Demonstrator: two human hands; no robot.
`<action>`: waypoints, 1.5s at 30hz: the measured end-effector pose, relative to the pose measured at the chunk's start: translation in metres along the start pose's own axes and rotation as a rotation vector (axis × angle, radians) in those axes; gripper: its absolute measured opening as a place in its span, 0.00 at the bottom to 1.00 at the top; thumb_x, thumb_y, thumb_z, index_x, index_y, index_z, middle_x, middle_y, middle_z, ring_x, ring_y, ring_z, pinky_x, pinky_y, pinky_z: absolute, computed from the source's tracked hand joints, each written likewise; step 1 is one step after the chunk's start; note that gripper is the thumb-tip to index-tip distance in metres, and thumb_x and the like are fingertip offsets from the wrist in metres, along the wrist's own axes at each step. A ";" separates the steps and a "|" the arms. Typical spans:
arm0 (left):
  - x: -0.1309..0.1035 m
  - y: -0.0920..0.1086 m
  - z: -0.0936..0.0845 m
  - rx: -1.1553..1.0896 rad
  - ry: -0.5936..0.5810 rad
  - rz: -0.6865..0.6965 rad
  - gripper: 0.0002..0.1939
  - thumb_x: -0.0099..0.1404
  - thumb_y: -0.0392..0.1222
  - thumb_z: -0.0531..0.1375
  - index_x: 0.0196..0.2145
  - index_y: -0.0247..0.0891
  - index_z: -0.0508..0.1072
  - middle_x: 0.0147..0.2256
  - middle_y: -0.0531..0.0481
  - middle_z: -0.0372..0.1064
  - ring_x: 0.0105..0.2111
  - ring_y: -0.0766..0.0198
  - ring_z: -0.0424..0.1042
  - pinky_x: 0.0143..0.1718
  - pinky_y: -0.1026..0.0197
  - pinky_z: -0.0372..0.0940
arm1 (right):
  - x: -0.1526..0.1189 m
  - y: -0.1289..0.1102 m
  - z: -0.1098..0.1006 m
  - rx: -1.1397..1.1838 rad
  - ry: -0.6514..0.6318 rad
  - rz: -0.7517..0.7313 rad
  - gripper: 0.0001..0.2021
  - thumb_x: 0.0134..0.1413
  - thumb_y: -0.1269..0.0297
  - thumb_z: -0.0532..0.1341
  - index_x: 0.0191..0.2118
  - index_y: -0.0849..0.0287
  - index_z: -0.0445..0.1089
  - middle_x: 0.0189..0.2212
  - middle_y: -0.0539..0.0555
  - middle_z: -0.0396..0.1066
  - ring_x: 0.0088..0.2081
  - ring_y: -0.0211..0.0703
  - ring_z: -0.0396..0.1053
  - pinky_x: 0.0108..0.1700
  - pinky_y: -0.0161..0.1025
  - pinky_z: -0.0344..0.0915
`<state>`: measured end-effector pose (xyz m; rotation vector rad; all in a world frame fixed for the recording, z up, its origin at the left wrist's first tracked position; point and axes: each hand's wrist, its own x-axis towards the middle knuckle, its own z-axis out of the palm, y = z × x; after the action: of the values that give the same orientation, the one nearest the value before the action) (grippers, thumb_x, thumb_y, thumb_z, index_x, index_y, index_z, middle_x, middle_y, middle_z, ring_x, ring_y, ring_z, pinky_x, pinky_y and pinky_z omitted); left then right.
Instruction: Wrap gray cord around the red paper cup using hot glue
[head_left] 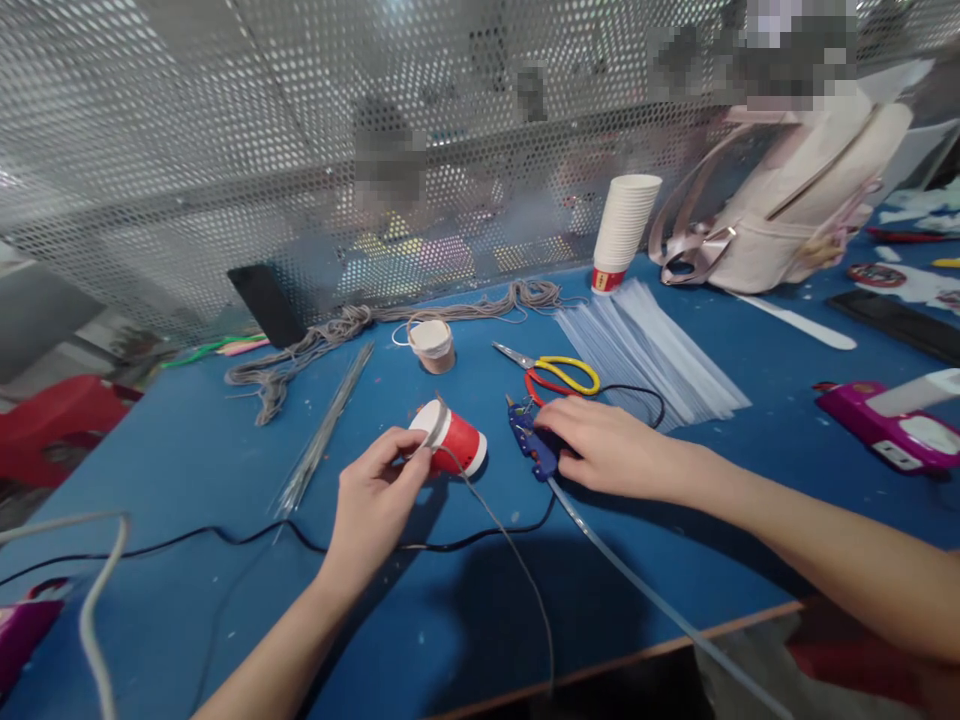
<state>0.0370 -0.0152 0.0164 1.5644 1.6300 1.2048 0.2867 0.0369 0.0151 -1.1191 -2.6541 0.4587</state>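
My left hand (384, 478) pinches a red and white paper cup (463, 442) tipped on its side above the table. Grey cord (439, 425) wraps its white end, and a loose length trails down toward the table's front edge. To the right, my right hand (600, 442) has its fingers around a blue hot glue gun (531, 440), nozzle pointing away from me. A long translucent glue stick (637, 585) runs out of its back past the table edge. Yellow and red-handled scissors (559, 372) lie just beyond the glue gun. Some fingertips are hidden behind the things they hold.
Behind the cup stands a small cord-wrapped basket (433, 347). Grey cord bundles (330, 335), a phone (266, 305), stacked paper cups (626, 230) and a backpack (780, 210) line the mesh partition. Glue sticks (660, 350) lie right; wires (330, 430) left. A black cable (225, 538) crosses the table.
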 end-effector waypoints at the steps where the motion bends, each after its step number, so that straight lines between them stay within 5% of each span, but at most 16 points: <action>1: 0.000 -0.001 0.000 -0.012 0.001 -0.006 0.10 0.58 0.45 0.59 0.32 0.37 0.75 0.30 0.51 0.70 0.29 0.64 0.69 0.31 0.64 0.66 | -0.004 0.002 0.002 -0.038 -0.034 -0.004 0.16 0.48 0.76 0.57 0.45 0.66 0.69 0.45 0.65 0.70 0.46 0.56 0.68 0.46 0.51 0.66; 6: -0.001 0.000 0.001 -0.058 0.001 -0.017 0.08 0.58 0.43 0.59 0.32 0.37 0.75 0.31 0.51 0.70 0.28 0.65 0.69 0.31 0.64 0.67 | -0.011 0.008 0.015 -0.096 -0.006 -0.084 0.25 0.45 0.79 0.56 0.53 0.67 0.65 0.51 0.67 0.67 0.50 0.57 0.66 0.50 0.55 0.64; 13: 0.000 -0.002 0.003 -0.086 -0.022 -0.026 0.09 0.58 0.43 0.59 0.33 0.37 0.75 0.31 0.50 0.71 0.29 0.64 0.71 0.32 0.63 0.68 | -0.001 0.024 0.023 0.052 0.081 -0.129 0.25 0.45 0.78 0.57 0.52 0.65 0.64 0.43 0.64 0.70 0.46 0.54 0.67 0.48 0.53 0.65; 16: 0.000 -0.001 0.002 -0.073 -0.027 -0.039 0.09 0.58 0.43 0.59 0.33 0.36 0.75 0.31 0.49 0.72 0.28 0.64 0.72 0.32 0.62 0.68 | -0.002 0.024 0.013 0.433 0.283 -0.005 0.24 0.44 0.73 0.59 0.51 0.61 0.63 0.47 0.61 0.69 0.46 0.50 0.68 0.48 0.49 0.66; 18: 0.000 0.001 0.002 -0.072 -0.027 -0.043 0.09 0.58 0.43 0.59 0.33 0.36 0.75 0.29 0.49 0.72 0.27 0.63 0.71 0.31 0.62 0.68 | -0.004 0.019 0.006 0.813 0.387 0.079 0.22 0.44 0.68 0.60 0.49 0.58 0.63 0.45 0.59 0.70 0.39 0.45 0.71 0.38 0.42 0.68; 22: 0.000 0.003 0.003 -0.083 -0.040 -0.018 0.09 0.57 0.42 0.59 0.32 0.36 0.75 0.28 0.50 0.72 0.26 0.64 0.70 0.29 0.64 0.67 | -0.007 0.002 0.000 1.321 0.323 0.191 0.14 0.43 0.61 0.61 0.39 0.60 0.69 0.41 0.59 0.74 0.22 0.34 0.63 0.22 0.34 0.59; 26: -0.001 0.004 0.004 -0.073 -0.045 0.002 0.08 0.56 0.41 0.59 0.32 0.36 0.75 0.28 0.51 0.71 0.26 0.65 0.70 0.29 0.64 0.67 | -0.007 -0.019 0.010 1.259 0.141 0.331 0.11 0.42 0.65 0.63 0.36 0.61 0.71 0.37 0.57 0.75 0.18 0.29 0.58 0.19 0.32 0.57; 30: -0.001 0.004 0.007 -0.073 -0.035 0.006 0.07 0.55 0.41 0.60 0.30 0.36 0.75 0.28 0.51 0.71 0.26 0.65 0.69 0.28 0.65 0.66 | -0.010 -0.033 0.020 1.106 0.207 0.281 0.16 0.37 0.75 0.58 0.38 0.58 0.70 0.36 0.52 0.76 0.30 0.38 0.71 0.26 0.31 0.64; 33: -0.002 0.005 0.009 -0.074 -0.018 0.011 0.07 0.54 0.41 0.60 0.29 0.36 0.75 0.28 0.51 0.71 0.25 0.66 0.68 0.27 0.65 0.66 | -0.013 -0.038 0.022 1.080 0.144 0.299 0.15 0.37 0.76 0.56 0.36 0.59 0.70 0.32 0.52 0.75 0.31 0.40 0.72 0.28 0.32 0.65; 37: -0.003 0.003 0.011 -0.047 -0.017 0.023 0.06 0.54 0.40 0.60 0.29 0.36 0.75 0.28 0.51 0.70 0.26 0.66 0.68 0.28 0.66 0.66 | -0.016 -0.042 0.018 1.000 0.063 0.351 0.09 0.39 0.76 0.55 0.29 0.59 0.68 0.22 0.48 0.70 0.24 0.37 0.68 0.25 0.31 0.61; 45: -0.006 0.001 0.011 -0.040 -0.061 0.037 0.07 0.57 0.41 0.59 0.32 0.36 0.75 0.30 0.50 0.71 0.29 0.64 0.70 0.32 0.63 0.68 | -0.016 -0.049 0.016 0.847 0.134 0.244 0.03 0.48 0.68 0.58 0.27 0.59 0.62 0.19 0.44 0.58 0.21 0.32 0.55 0.24 0.30 0.55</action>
<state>0.0486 -0.0189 0.0117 1.5968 1.5360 1.1900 0.2609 -0.0102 0.0168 -1.1024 -1.8598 1.3288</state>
